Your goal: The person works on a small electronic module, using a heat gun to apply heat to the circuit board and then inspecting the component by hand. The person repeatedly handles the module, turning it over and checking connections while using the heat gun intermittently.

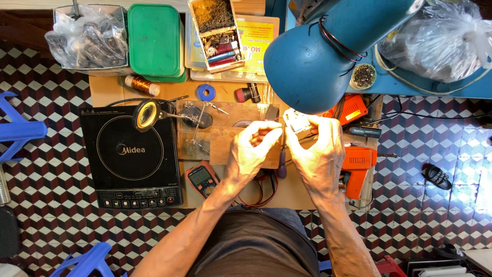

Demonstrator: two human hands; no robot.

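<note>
My right hand point(320, 151) grips a small white boxy part point(296, 121) with a brown wire end, held up under the blue lamp shade point(312, 56). My left hand point(251, 149) is pinched on a thin wire or lead right beside that part, fingertips nearly touching the right hand's. Both hands hover over a wooden work block point(225, 138) on the small bench. What the left fingers pinch is too small to make out clearly.
A black induction cooker point(130, 156) lies left, with a magnifier on a helping-hand stand point(148, 114) over it. An orange multimeter point(202, 178), orange soldering gun point(356, 169), copper wire spool point(139, 84), green box point(154, 40) and parts tray point(218, 33) surround the block.
</note>
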